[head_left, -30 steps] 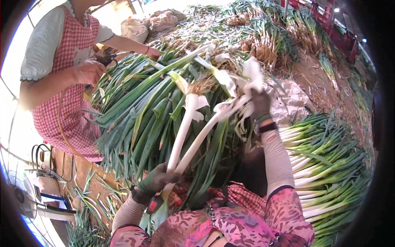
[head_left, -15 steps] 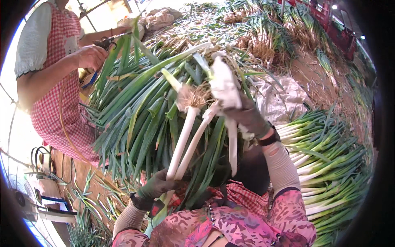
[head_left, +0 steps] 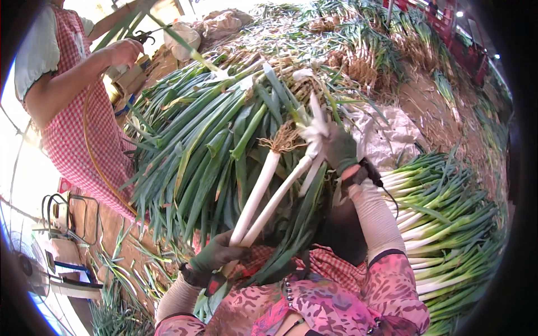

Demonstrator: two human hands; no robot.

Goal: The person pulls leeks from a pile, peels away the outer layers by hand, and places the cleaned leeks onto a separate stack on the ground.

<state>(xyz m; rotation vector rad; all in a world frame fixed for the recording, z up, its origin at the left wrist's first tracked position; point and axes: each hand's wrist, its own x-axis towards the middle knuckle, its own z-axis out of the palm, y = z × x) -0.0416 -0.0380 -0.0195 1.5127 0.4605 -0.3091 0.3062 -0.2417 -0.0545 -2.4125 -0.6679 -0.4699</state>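
Note:
My left hand (head_left: pixel 217 255), in a dark glove, is closed round the lower white shafts of two large green onions (head_left: pixel 256 196). Their root ends point up and away from me; one shows a brown tuft of roots (head_left: pixel 282 138), while pale peel surrounds the other's upper end. Higher and to the right, my gloved right hand (head_left: pixel 341 148) is closed at that peel (head_left: pixel 315 129), partly blurred. Beyond both hands lies a big heap of untrimmed green onions (head_left: pixel 190 140), leaves toward the left. Long leaves (head_left: pixel 297 229) hang between my arms.
Cleaned green onions (head_left: pixel 443 224) are stacked at right, beside a pale crumpled sack (head_left: pixel 386 131). At left a person in a checked apron (head_left: pixel 84 129) holds a dark scissor-like tool (head_left: pixel 144 37). A fan (head_left: pixel 31 269) stands lower left. Rooted bundles (head_left: pixel 364 50) lie at the back.
My right hand has come slightly down and right, and the big white peel has shifted away from the roots. The other person's hand and tool have moved up and left.

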